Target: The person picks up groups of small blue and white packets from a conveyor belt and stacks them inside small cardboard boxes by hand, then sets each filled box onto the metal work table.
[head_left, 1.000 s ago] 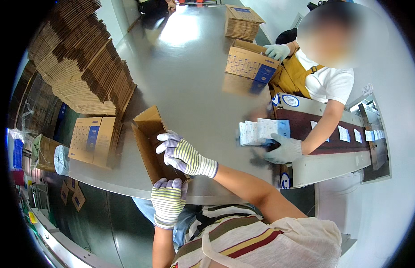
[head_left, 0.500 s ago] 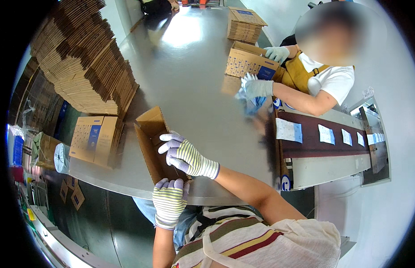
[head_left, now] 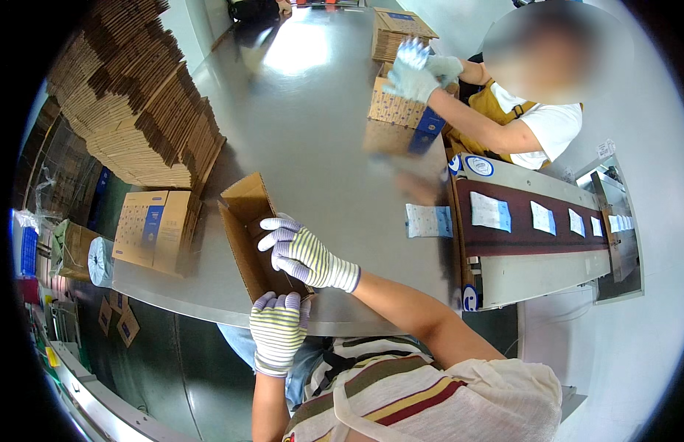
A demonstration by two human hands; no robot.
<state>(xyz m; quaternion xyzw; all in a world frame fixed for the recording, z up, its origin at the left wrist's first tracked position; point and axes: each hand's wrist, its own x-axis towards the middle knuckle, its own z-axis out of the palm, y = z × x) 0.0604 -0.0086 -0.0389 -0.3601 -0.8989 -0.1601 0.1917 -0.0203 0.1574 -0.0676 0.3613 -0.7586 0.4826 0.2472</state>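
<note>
A brown cardboard box (head_left: 241, 241) stands with its top open at the near edge of the metal table. My left hand (head_left: 278, 333), in a striped white glove with purple fingertips, has its fingers bent over the box's near edge and grips it. My right hand (head_left: 306, 256), gloved alike, lies across the box's right wall, its fingers apart and reaching over the opening. Its palm is turned away, and nothing shows in that hand. The bottom of the box is partly hidden by my hands.
Flattened cartons form a tall stack (head_left: 135, 103) at left, beside a printed carton (head_left: 150, 228). Opposite, a co-worker's gloved hands (head_left: 416, 79) are over another printed carton (head_left: 397, 103). White-and-blue packets ride a dark conveyor belt (head_left: 522, 228); one packet (head_left: 428, 221) lies on the metal table (head_left: 320, 177).
My hands and the box have barely moved. The co-worker's hand has lifted from the table to the far carton with blue-white packaging. Belt packets shifted left, and one is now on the table.
</note>
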